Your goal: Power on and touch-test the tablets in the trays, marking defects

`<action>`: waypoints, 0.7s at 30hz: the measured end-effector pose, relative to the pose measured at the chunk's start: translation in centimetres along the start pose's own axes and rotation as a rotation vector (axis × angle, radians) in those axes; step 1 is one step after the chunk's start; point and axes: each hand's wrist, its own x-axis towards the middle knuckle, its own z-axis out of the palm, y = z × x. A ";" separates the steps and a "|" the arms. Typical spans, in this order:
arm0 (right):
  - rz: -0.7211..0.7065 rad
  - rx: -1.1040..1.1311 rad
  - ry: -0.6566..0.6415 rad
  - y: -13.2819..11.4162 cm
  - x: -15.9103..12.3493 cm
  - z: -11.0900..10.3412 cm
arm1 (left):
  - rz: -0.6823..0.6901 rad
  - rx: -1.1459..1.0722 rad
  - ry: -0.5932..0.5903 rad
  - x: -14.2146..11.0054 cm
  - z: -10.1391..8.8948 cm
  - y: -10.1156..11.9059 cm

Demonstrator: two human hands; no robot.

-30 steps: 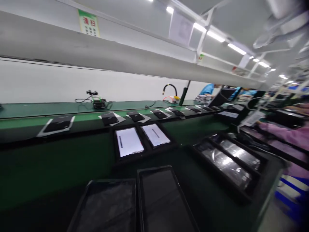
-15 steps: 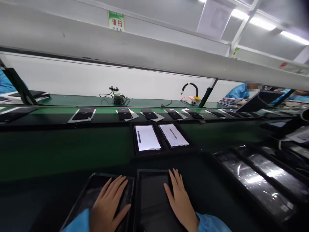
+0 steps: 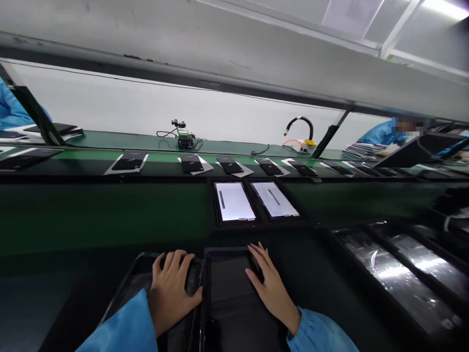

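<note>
Two flat black trays lie side by side in front of me. On the left tray [image 3: 126, 288], whose surface looks glossy and dark, rests my left hand [image 3: 174, 288]. Its fingers are bent and apart, and the thumb reaches the tray's inner edge. A dark rectangular panel [image 3: 229, 298] fills the right tray. My right hand [image 3: 273, 288] lies over that panel's right edge, fingers stretched out and thumb apart. Neither hand is closed round anything. Beyond them, two lit tablet screens [image 3: 234, 201], white with a dark bar, lie in a black holder.
Several black tablets [image 3: 127, 160] on white sheets line the ledge behind. To the right sit trays with shiny film-covered panels [image 3: 395, 266]. A small device with cables [image 3: 185, 137] and a bent black hose [image 3: 309, 124] stand farther back. A person in blue [image 3: 381, 133] works at far right.
My left hand has shifted slightly right and up, its fingers more bent. The right hand stays at the panel's edge, its fingers slightly more drawn in. The camera view has tilted down and turned a little left.
</note>
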 end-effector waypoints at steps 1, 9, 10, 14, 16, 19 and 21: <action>0.013 0.003 0.016 0.0 -0.1 0.1 | -0.032 -0.002 -0.025 0.3 -0.2 0.0; 0.234 0.013 0.250 0.6 -1.7 0.8 | -0.349 0.087 -0.082 1.2 -1.5 -6.0; 0.238 0.021 0.263 0.7 -1.7 0.7 | -0.362 0.082 -0.081 1.2 -1.5 -6.4; 0.239 0.050 0.302 1.0 -1.5 0.3 | -0.376 0.019 -0.105 1.4 -1.5 -6.1; 0.235 0.061 0.307 1.1 -1.4 0.0 | -0.349 0.003 -0.112 1.4 -1.4 -5.3; 0.214 0.073 0.307 1.1 -1.5 -0.3 | -0.297 0.038 -0.093 1.4 -1.3 -4.3; 0.197 0.078 0.309 1.2 -1.5 -0.5 | -0.290 0.077 -0.086 1.4 -1.2 -4.0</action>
